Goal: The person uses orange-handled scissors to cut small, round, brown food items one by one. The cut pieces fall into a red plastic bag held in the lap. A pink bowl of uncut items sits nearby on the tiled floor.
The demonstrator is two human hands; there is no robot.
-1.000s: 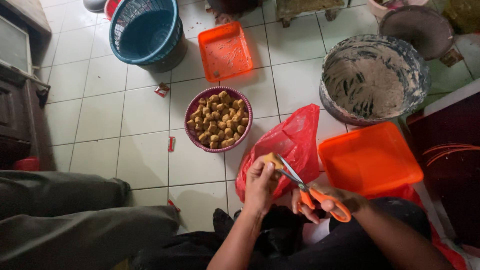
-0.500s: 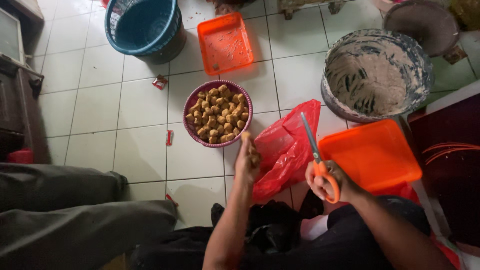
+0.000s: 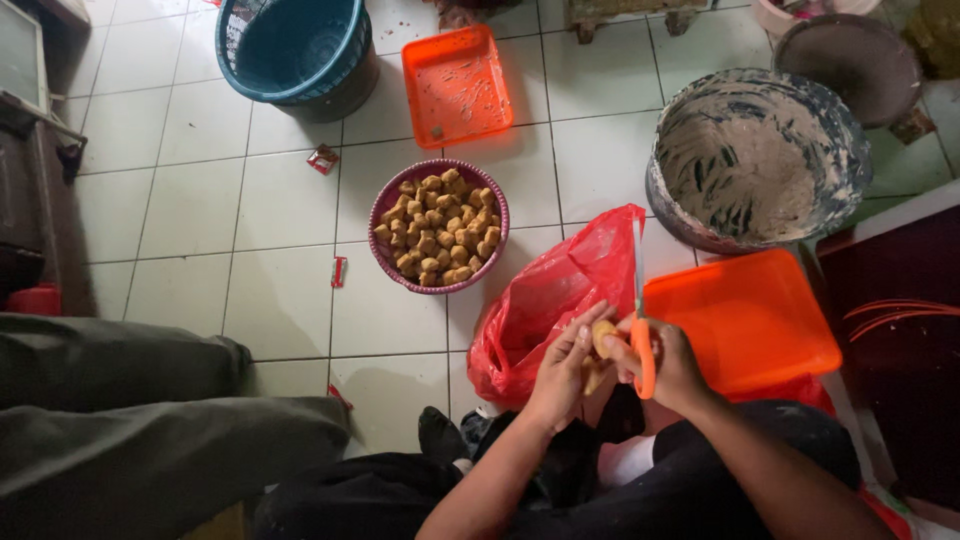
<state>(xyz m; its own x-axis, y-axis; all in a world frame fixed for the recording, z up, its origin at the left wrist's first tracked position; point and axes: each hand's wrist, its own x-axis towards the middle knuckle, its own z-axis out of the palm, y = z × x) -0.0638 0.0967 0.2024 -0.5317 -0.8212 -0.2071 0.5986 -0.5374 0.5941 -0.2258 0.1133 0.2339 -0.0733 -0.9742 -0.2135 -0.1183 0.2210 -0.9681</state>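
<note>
Holding a small tan food piece (image 3: 603, 336) between them, the left hand (image 3: 562, 368) cups it from the left while the right hand (image 3: 672, 362) grips orange-handled scissors (image 3: 641, 330), blades pointing far. Just beyond lies a red plastic bag (image 3: 560, 290); to its right, an orange tray (image 3: 745, 320). Farther left stands a purple bowl (image 3: 383, 205) of browned pieces, and far right a batter-smeared bucket (image 3: 760, 155).

This looks like a home food-preparation corner, worked on the white tiled floor (image 3: 180, 210): a round purple bowl of golden fried pieces (image 3: 440, 227), a large grey batter-smeared tub (image 3: 757, 155), flat orange plastic trays (image 3: 455, 85) (one nearer, empty) and a teal plastic basket (image 3: 295, 50).
</note>
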